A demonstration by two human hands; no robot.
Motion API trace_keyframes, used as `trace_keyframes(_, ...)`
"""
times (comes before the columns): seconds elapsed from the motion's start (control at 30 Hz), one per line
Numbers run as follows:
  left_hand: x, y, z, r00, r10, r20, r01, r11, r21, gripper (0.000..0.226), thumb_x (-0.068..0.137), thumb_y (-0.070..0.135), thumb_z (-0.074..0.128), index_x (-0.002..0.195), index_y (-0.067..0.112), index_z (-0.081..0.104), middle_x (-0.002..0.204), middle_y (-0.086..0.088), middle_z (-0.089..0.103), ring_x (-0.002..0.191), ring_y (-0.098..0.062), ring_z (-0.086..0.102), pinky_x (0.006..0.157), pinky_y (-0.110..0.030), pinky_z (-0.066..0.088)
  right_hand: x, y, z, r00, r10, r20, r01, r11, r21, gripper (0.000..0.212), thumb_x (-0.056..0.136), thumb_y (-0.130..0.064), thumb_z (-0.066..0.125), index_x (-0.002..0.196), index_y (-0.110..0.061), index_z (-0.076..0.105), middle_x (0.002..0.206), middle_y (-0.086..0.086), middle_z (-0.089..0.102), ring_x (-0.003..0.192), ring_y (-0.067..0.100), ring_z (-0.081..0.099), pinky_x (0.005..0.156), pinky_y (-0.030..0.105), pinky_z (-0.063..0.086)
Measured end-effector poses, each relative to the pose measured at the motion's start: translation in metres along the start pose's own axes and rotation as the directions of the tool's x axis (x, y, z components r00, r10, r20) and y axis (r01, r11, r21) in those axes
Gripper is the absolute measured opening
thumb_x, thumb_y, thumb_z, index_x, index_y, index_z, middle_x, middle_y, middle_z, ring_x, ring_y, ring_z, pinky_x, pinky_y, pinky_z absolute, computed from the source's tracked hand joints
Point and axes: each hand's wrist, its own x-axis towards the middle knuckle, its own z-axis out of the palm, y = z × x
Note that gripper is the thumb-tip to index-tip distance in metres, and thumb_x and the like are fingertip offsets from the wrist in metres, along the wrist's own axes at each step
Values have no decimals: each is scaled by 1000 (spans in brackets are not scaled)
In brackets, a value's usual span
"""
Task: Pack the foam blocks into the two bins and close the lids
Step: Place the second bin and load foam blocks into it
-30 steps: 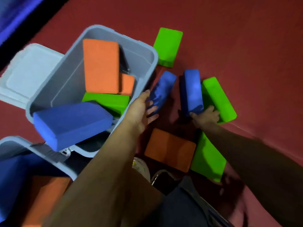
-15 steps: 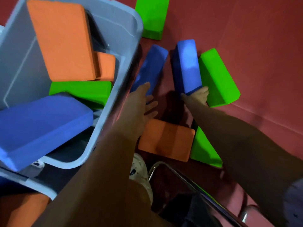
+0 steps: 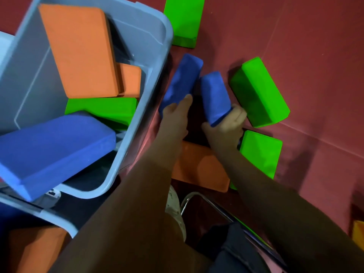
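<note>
Hidden: fingers of the left hand (image 3: 175, 115) lay behind the blue block (image 3: 180, 83) it gripped, only the thumb showing along the block's near edge; the orange floor block (image 3: 199, 170) was partly covered by both forearms.
Cut off: far green block (image 3: 184, 20) ran past the top edge; a second bin (image 3: 49, 217) at lower left showed only its rim, with an orange block (image 3: 33, 251) inside it largely out of frame; a yellow-orange patch (image 3: 358, 233) at the right edge could not be identified.
Blurred: shoe (image 3: 175, 205) and metal frame (image 3: 208, 203) near the bottom were soft and dim.
Left hand: reached forward beside the grey bin (image 3: 155, 79), clasped around the lower end of the left blue block, which leaned near the bin's outer wall.
Right hand (image 3: 226, 125): grasped the near end of a second blue block (image 3: 213, 97), fingers curled on its right side, thumb beneath; the block was tilted, its far end pointing away.
Blocks on floor: 2 green blocks lay by the right hand, one (image 3: 258, 91) just right of it, one (image 3: 260, 154) nearer the person, on the red mat (image 3: 305, 56).
Bin contents: 2 orange blocks, the larger (image 3: 78, 50) over the smaller (image 3: 131, 79), a green block (image 3: 102, 109) and a big blue block (image 3: 51, 152) resting against the near rim.
</note>
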Motion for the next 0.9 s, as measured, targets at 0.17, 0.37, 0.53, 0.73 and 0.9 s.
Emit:
trace_keyframes(0.17, 6, -20, 4, 999, -41, -21, 42, 998, 53, 114, 40, 70, 71, 138, 19, 43, 128, -8, 60, 107, -28, 63, 87, -43, 53, -62, -9, -29, 971, -214, 106, 217, 976, -17, 83, 54, -38, 82, 120, -2, 49, 119, 15, 51, 111, 36, 53, 88, 49, 47)
trace_keyframes(0.37, 5, -24, -9, 988, 20, -150, 20, 966, 257, 117, 44, 54, 83, 140, 7, 35, 135, -13, 53, 119, -31, 56, 100, -46, 47, -79, 8, -55, 766, -606, 214, 573, 795, 200, 73, 65, -51, 65, 121, -11, 41, 123, 3, 40, 115, 18, 43, 99, 29, 33)
trace_keyframes(0.53, 3, -32, -15, 952, 286, -113, -185, 825, 534, 92, 74, 28, 79, 145, 12, 22, 142, -9, 44, 128, -27, 46, 101, -32, 37, -1, 46, -63, 801, -490, 343, 450, 872, 194, 74, 76, -64, 59, 115, -1, 51, 115, 15, 52, 108, 22, 49, 94, 33, 41)
trace_keyframes(0.73, -4, -23, -1, 899, 438, 18, -391, 784, 483, 98, 75, 24, 78, 149, 19, 14, 143, 6, 39, 122, -12, 45, 90, -19, 37, 110, 115, -48, 920, 249, 303, -92, 888, -450, 103, 72, -36, 78, 149, -14, 15, 158, 15, 3, 144, 37, 10, 113, 50, 23)
trace_keyframes(0.9, 1, -23, -1, 877, 480, 1, -430, 786, 444, 95, 71, 23, 81, 145, 17, 21, 127, 13, 41, 112, -6, 46, 84, -13, 38, 157, 139, -36, 846, 478, 235, -266, 761, -592, 100, 75, -44, 75, 148, -19, 12, 149, 12, 26, 139, 32, 24, 110, 50, 29)
